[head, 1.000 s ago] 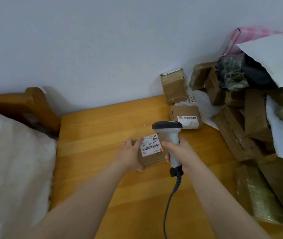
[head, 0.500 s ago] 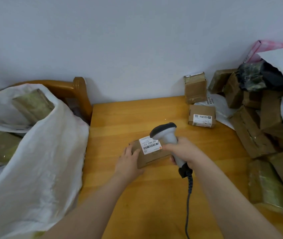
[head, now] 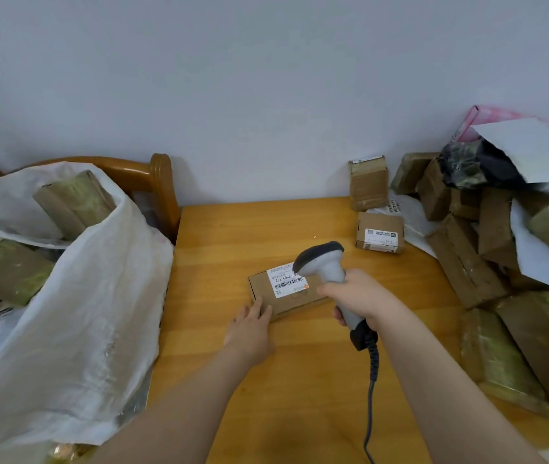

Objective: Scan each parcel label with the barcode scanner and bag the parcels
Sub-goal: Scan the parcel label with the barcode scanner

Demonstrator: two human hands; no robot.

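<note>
Head view, my right hand (head: 361, 296) gripping the scanner (head: 321, 261) over the parcel (head: 288, 303) mid-frame on the worktop (head: 232, 236), my left hand (head: 252, 328) flat on its near corner, bag (head: 75, 313) at left.

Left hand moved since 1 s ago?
Yes. The left hand has drawn back toward the person, away from the table's far edge, from the parcel's left side to its near-left corner.

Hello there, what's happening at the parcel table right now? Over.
Right hand grips the scanner, head over the parcel. Left hand touches the parcel's near corner, fingers straight. Nothing seen between parcel and white sack.
</note>
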